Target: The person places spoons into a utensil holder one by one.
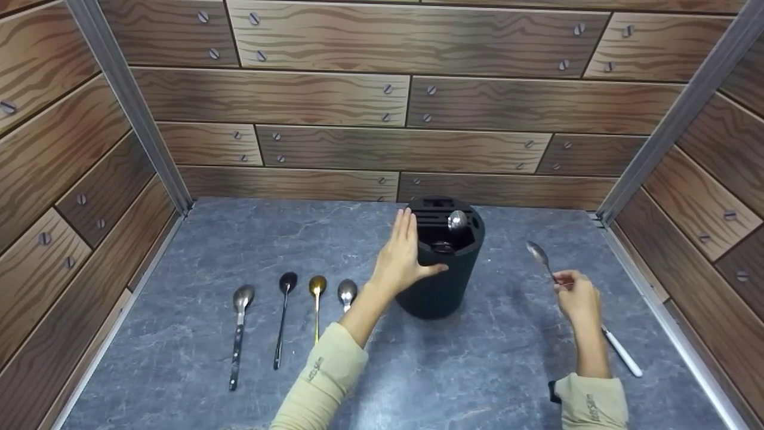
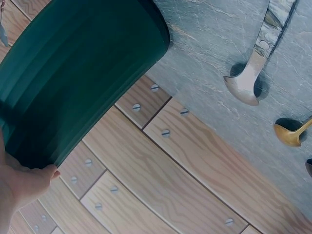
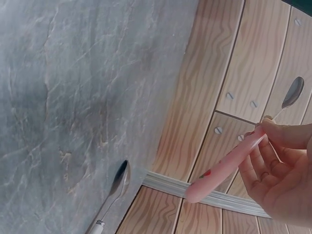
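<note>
A dark green utensil holder with a black slotted top stands on the grey table, and a silver spoon pokes out of its top. My left hand rests against the holder's left side, fingers straight up by the rim and thumb stretched across the front. In the left wrist view the holder appears tilted above that thumb. To the right, my right hand pinches a spoon near its neck, bowl pointing away. Its pink handle shows in the right wrist view.
Left of the holder lie a spoon with a patterned handle, a black spoon, a gold spoon and a silver spoon partly behind my left arm. A white-handled spoon lies beside my right wrist. Wood-patterned walls enclose the table.
</note>
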A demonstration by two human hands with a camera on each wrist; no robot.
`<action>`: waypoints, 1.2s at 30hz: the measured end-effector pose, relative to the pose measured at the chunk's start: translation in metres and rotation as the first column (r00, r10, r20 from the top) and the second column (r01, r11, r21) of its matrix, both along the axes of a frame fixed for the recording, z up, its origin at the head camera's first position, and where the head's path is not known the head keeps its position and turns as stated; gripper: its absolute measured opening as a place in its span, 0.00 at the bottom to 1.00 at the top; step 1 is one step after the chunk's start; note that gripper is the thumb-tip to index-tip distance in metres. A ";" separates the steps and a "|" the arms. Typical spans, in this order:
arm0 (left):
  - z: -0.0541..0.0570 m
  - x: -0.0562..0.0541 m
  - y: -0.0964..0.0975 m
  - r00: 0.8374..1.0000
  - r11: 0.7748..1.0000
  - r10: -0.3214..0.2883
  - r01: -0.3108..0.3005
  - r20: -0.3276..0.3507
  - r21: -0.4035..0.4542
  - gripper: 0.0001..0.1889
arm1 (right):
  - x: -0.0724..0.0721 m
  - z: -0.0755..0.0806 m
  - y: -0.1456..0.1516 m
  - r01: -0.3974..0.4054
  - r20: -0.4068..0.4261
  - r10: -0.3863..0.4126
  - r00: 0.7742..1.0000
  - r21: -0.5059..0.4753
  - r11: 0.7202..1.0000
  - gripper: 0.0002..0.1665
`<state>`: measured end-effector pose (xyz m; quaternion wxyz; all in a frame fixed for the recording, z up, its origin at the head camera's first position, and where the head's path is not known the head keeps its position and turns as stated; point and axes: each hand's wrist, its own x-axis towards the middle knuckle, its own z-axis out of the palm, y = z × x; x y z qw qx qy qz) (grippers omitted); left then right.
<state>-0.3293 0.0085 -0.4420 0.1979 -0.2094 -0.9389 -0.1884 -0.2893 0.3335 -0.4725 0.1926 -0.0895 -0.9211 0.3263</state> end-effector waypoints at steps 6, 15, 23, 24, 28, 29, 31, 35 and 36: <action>0.000 0.000 0.000 1.000 1.000 0.001 -0.001 0.014 0.001 0.61 | 0.000 0.006 -0.006 0.002 -0.034 -0.002 0.999 -0.002 1.000 0.10; 0.000 0.000 0.000 1.000 1.000 0.001 -0.001 0.014 0.005 0.60 | 0.002 0.017 -0.014 0.004 -0.080 -0.004 0.997 -0.003 1.000 0.10; 0.000 0.000 0.000 1.000 1.000 0.005 -0.005 -0.006 -0.003 0.61 | 0.004 0.026 -0.023 0.015 -0.120 -0.016 0.993 -0.012 1.000 0.09; 0.000 0.000 0.000 1.000 1.000 0.006 -0.006 -0.007 -0.002 0.61 | 0.004 0.026 -0.024 0.013 -0.134 -0.015 0.991 -0.017 1.000 0.09; 0.000 -0.001 0.000 1.000 1.000 0.004 -0.005 -0.011 -0.007 0.61 | 0.003 0.028 -0.028 0.010 -0.185 -0.018 0.983 -0.041 0.999 0.09; 0.000 -0.001 0.000 1.000 1.000 0.005 -0.005 -0.011 -0.010 0.61 | 0.004 0.029 -0.029 0.010 -0.194 -0.019 0.981 -0.046 0.999 0.09; 0.000 -0.001 0.000 1.000 1.000 0.004 -0.004 -0.012 -0.012 0.61 | 0.004 0.030 -0.031 0.011 -0.206 -0.022 0.978 -0.057 0.998 0.09; -0.001 0.000 0.000 1.000 1.000 0.006 -0.006 -0.008 -0.004 0.61 | 0.005 0.034 -0.035 0.002 -0.210 -0.017 0.977 -0.073 0.997 0.10; -0.001 0.000 0.000 1.000 1.000 0.005 -0.005 -0.010 0.000 0.61 | 0.005 0.035 -0.036 -0.001 -0.211 -0.016 0.977 -0.079 0.997 0.10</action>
